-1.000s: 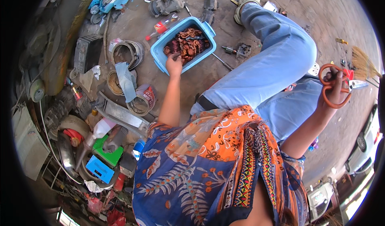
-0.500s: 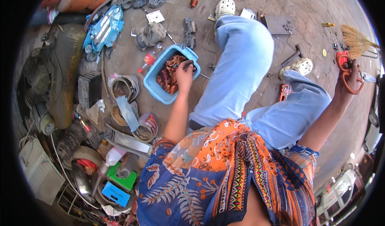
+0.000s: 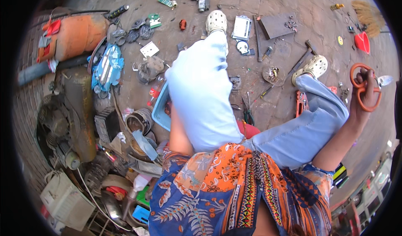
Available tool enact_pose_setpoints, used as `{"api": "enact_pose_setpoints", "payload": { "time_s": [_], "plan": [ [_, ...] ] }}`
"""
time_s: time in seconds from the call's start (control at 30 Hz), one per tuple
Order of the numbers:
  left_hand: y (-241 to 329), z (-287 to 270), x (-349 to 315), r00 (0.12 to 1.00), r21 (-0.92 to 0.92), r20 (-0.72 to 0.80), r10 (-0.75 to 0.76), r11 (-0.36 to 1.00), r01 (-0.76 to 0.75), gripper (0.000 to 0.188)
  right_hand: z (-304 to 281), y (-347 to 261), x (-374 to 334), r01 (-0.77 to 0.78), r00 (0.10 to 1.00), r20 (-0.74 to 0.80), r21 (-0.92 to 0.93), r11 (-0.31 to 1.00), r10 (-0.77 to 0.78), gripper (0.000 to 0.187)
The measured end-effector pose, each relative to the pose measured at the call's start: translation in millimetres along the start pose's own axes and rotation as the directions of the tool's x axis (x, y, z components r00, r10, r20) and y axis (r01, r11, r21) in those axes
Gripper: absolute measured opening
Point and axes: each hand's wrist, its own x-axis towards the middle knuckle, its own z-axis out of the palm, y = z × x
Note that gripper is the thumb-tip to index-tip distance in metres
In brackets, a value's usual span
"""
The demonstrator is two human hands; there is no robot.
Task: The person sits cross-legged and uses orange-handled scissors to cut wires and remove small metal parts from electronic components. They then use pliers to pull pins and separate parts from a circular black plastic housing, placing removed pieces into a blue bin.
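My right hand (image 3: 369, 87) is raised at the far right. It is closed round the scissors (image 3: 379, 102), which have big orange loop handles and a short metal blade pointing right. My left forearm (image 3: 179, 135) reaches forward beside the light blue plastic tub (image 3: 161, 110). My left hand is hidden behind my bent left leg (image 3: 201, 89), which also covers most of the tub. A bit of the reddish-brown content shows at the tub's visible side; its kind cannot be made out here.
Beyond my feet lie a dark metal plate (image 3: 278, 25), a hammer (image 3: 310, 47) and a white panel (image 3: 242, 28). Pliers (image 3: 248, 112) lie between my legs. A red cup (image 3: 362, 42) and a broom (image 3: 368, 18) are at right. An orange gas cylinder (image 3: 81, 35) and machine parts crowd the left.
My left leg has swung left across the tub, hiding it and my left hand. The view has shifted. My right hand keeps the scissors, with the blade now showing more plainly.
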Motion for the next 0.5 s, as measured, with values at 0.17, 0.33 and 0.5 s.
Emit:
{"api": "enact_pose_setpoints", "payload": {
  "time_s": [0.17,0.33,0.5],
  "plan": [
    [131.1,-46.7,-8.6,0.966,0.032,-0.223,0.13,0.991,-0.126,0.021,-39.3,-20.2,-29.9,-0.048,0.999,0.022,0.027,0.998,0.048,0.025],
    [260.3,-19.7,-85.2,0.645,0.19,-0.315,0.696,0.713,-0.675,0.024,-32.6,-26.3,-50.8,-0.07,0.99,0.124,-0.023,0.997,0.073,0.019],
    [295.8,52.5,-118.5,0.6,0.167,-0.073,0.797,0.603,-0.78,0.023,-25.3,-40.7,-68.1,-0.104,0.99,0.103,0.104,0.989,0.093,0.021]
  ]
}}
